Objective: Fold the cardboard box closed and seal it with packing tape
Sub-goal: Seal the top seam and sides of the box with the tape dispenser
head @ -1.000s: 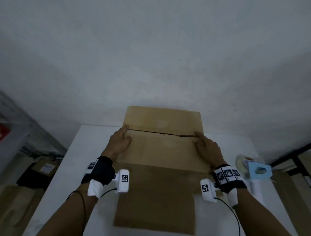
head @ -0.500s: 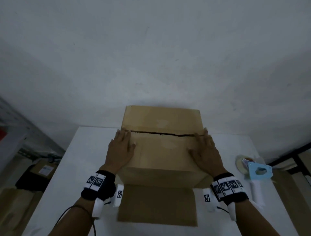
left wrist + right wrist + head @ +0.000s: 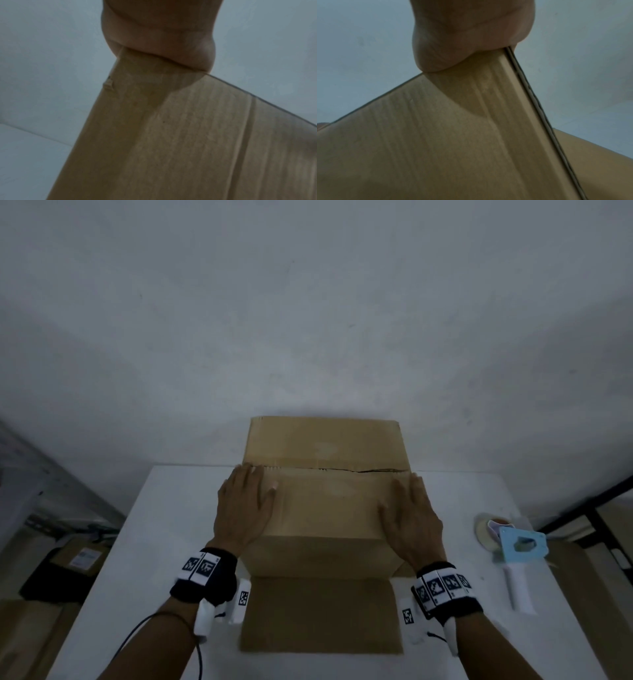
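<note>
Only head cam: tape dispenser [image 3: 513, 549] beside box [image 3: 325, 508]; wrist cams, cardboard.

left hand [image 3: 159, 31], heel of palm only, presses on top corner of cardboard box [image 3: 180, 142]. fingers out of view. box side runs down frame w/ vertical ribs + a crease, small dent on left edge. white table [image 3: 29, 162] beneath, pale wall [image 3: 42, 54] behind.

Cardboard box [image 3: 325, 501] upright at table centre, top flaps folded down, seam slightly gapped; tape dispenser [image 3: 513, 556] lying at 3 o'clock
</note>
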